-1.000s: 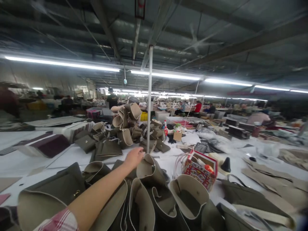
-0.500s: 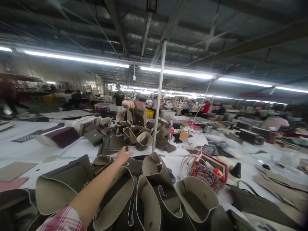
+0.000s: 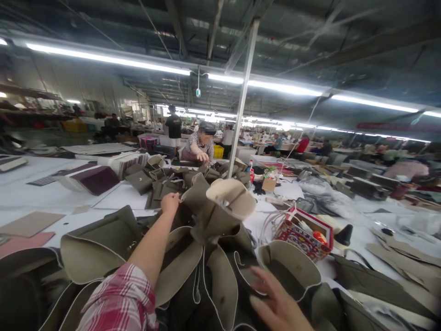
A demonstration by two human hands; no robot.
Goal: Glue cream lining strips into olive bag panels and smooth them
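My left hand (image 3: 170,202) is closed on the edge of an olive-green bag (image 3: 201,195), its fingertips pinched at the bag's left side. This bag is lifted and tilted above the others, with its pale inside showing at the open mouth on the right. My right hand (image 3: 275,299) is low at the front right, slightly blurred, with fingers apart and nothing in it. Close beside it stands an open-topped olive bag (image 3: 289,266). More such bags, one an upright bag (image 3: 99,239) with a metal clasp, crowd the table below my left forearm.
A patterned red box (image 3: 306,234) stands to the right, near a dark-tipped object (image 3: 343,235). A metal pole (image 3: 244,96) rises behind the bags. Across the table, a co-worker (image 3: 201,145) reaches over another bag pile (image 3: 165,188). Flat panels (image 3: 29,225) lie at left.
My left hand has gone from outstretched to closed on a bag, which is now raised at the centre. My right hand has come into view. The co-worker has lowered the bag they held up.
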